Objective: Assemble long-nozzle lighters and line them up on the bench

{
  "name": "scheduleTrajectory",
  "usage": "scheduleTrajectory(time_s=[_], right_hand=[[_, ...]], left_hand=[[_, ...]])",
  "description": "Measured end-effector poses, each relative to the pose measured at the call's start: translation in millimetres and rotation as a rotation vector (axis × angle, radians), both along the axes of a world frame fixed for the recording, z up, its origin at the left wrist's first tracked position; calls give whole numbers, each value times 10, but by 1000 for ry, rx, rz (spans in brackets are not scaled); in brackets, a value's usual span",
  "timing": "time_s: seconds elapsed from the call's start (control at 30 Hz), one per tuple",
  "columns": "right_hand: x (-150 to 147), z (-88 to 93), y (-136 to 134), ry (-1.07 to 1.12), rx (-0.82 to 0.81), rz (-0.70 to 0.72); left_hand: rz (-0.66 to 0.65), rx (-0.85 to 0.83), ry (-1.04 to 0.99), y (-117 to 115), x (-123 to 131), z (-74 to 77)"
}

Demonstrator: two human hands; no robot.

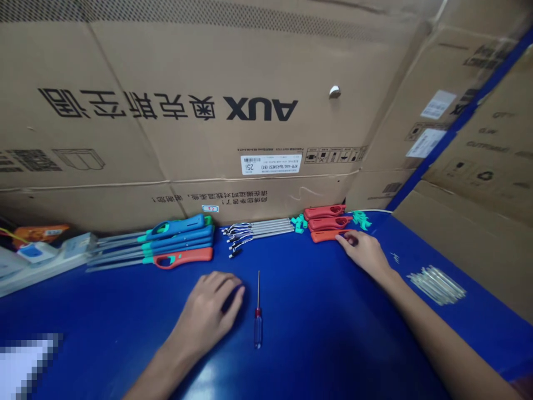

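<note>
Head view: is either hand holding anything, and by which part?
Right hand rests fingertips on a red lighter's handle; no clear grip. Left hand holds nothing visible.

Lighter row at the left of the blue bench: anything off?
Yes: one red lighter lies along the front of the blue lighters. It looks odd because it is the only red one in that row; the other red lighters sit in their own group further right.
</note>
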State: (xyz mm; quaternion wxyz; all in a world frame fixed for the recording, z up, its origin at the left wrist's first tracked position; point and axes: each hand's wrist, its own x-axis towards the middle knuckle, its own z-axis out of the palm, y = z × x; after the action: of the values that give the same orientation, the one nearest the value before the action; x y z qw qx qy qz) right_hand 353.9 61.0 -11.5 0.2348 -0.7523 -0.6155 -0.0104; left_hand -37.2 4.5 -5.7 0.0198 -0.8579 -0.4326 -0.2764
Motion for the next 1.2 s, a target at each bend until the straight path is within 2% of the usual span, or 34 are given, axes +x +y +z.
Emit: scheduleTrajectory(time_s=[0.1, 0.2, 0.23, 0.3, 0.37, 0.43, 0.53, 0.6, 0.67, 0.77, 0.83, 0.9, 1.0, 1.1, 1.2], right_hand=[[-15, 42, -52, 34, 45, 0], [-108, 62, -135, 75, 131, 41], [-170, 64, -171, 91, 165, 83], [-350, 72, -260, 135, 198, 222], [-598, 105, -377, 178, 130, 426], [-881, 176, -516, 169, -13, 675], [-1281, 316, -722, -12, -195, 978], [-1483, 377, -820, -114, -258, 1099], [-1616, 384, -872, -169, -269, 1157], [-1701, 325, -885, -196, -270, 1198], [-1702, 293, -881, -210, -257, 1221], [-1669, 303, -892, -224, -212, 1225], [-1546, 415, -952, -181, -88, 1157], [-1347, 587, -1016, -24, 22, 987], [-1168, 697, -966, 241, 21, 790]], left_hand=[[342, 63, 159, 132, -224, 127], [684, -38, 388, 198, -463, 256], [747, -79, 435, 203, -527, 281], [790, -142, 477, 203, -619, 294], [774, -191, 476, 205, -668, 262], [755, -213, 463, 215, -680, 204], [716, -212, 417, 228, -638, 126], [629, -220, 368, 218, -578, 114], [466, -266, 292, 188, -508, 151], [166, -405, 114, 122, -428, 273], [50, -484, -1, 79, -400, 355], [7, -514, -65, 43, -377, 396], [-32, -511, -99, -7, -303, 360], [-86, -538, -92, -73, -166, 263], [-137, -560, -26, -143, -20, 192]])
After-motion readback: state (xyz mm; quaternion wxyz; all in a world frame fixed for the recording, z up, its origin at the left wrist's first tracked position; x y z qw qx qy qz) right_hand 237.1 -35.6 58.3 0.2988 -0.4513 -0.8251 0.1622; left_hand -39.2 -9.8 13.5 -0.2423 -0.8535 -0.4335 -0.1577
